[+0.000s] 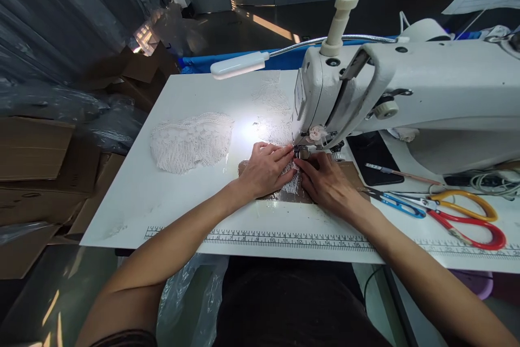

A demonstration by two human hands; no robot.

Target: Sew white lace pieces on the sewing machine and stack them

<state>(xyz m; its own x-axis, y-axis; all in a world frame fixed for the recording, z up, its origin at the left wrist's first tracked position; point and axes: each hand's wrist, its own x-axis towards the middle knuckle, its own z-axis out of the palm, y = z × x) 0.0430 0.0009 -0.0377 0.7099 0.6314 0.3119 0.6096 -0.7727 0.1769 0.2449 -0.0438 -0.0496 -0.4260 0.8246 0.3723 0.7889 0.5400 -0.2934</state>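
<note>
A piece of white lace [291, 184] lies under the presser foot [301, 152] of a white sewing machine [320, 87]. My left hand [268, 169] rests flat on the lace, just left of the foot, its fingers stretched toward the needle area. On the other side, my right hand [327, 182] has its fingers bent and closed at the lace's right edge, close to the foot. Beneath both hands is a brown sheet [270, 195] with a shiny edge. More lace trails behind the foot, and a separate bunched lace piece [193, 141] lies to the left.
Orange-handled scissors [467, 203], red-handled scissors [483, 230], blue thread snips [400, 206], a pen [400, 174] and a black phone-like slab [371, 157] lie at right. A lamp [239, 65] lights the table. A printed ruler [284, 240] runs along the front edge; cardboard boxes [44, 184] stand left.
</note>
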